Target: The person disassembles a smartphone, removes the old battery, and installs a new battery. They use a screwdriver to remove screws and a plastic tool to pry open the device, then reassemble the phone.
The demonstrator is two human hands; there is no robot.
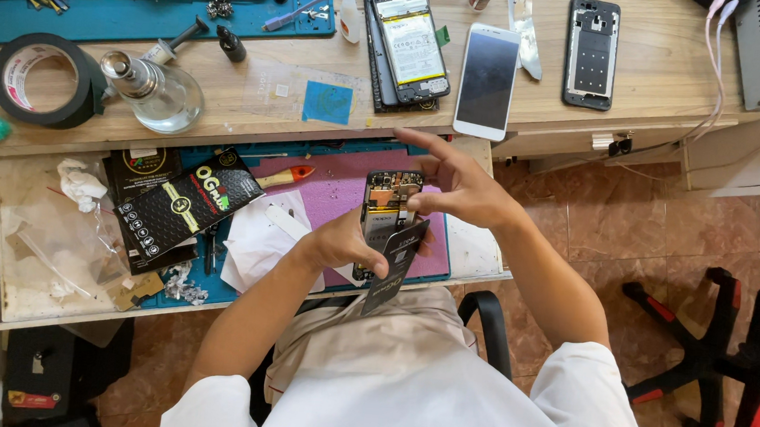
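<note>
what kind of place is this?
Most likely a phone repair bench. An opened phone is held in both hands, left hand and right hand, over a pull-out drawer. On the wooden desk: another opened phone, a bare phone frame and a tape roll.

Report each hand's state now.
Left hand: closed on the opened phone and a dark battery.
Right hand: fingers on the phone's top edge.
</note>
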